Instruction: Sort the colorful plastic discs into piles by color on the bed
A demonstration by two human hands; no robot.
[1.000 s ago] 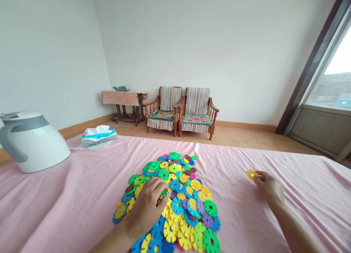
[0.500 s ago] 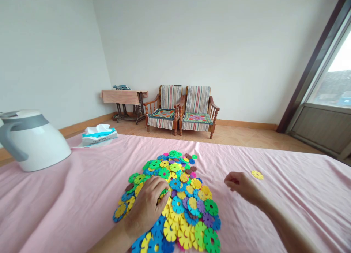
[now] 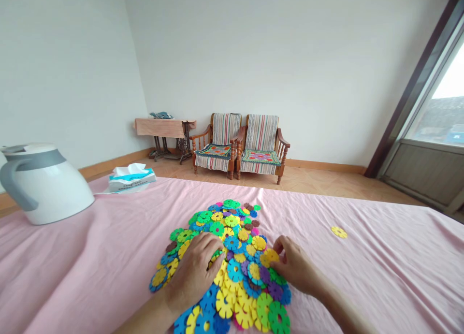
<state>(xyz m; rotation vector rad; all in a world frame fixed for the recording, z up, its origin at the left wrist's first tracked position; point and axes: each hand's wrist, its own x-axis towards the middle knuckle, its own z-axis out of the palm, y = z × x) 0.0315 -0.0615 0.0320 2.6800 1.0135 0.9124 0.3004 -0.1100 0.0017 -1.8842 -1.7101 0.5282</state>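
Note:
Slotted plastic discs, like snowflake building pieces (image 3: pixel 226 302), lie in a long colourful heap in front of me. My left hand (image 3: pixel 198 261) rests on the left side of the heap with bent fingers. Its thumb stands apart from the fingers, and green discs show in the gap; its fingertips are partly hidden. At the heap's right edge is my right hand (image 3: pixel 295 264), thumb and forefinger closing at the rim of a yellow disc (image 3: pixel 268 257). A single yellow disc (image 3: pixel 339 232) lies flat on the cloth, apart from the heap, to the right.
A pink cloth (image 3: pixel 119 237) covers the table in soft wrinkles. On the left stand a white and grey jug (image 3: pixel 54 189) and a tissue box (image 3: pixel 131 179). Beyond the table are two wooden armchairs (image 3: pixel 261 136) and a cloth-covered sewing table (image 3: pixel 161 127).
My right hand has moved left from over the bare cloth to the heap's right edge and its fingers have reached a yellow disc. My left hand has stayed in place.

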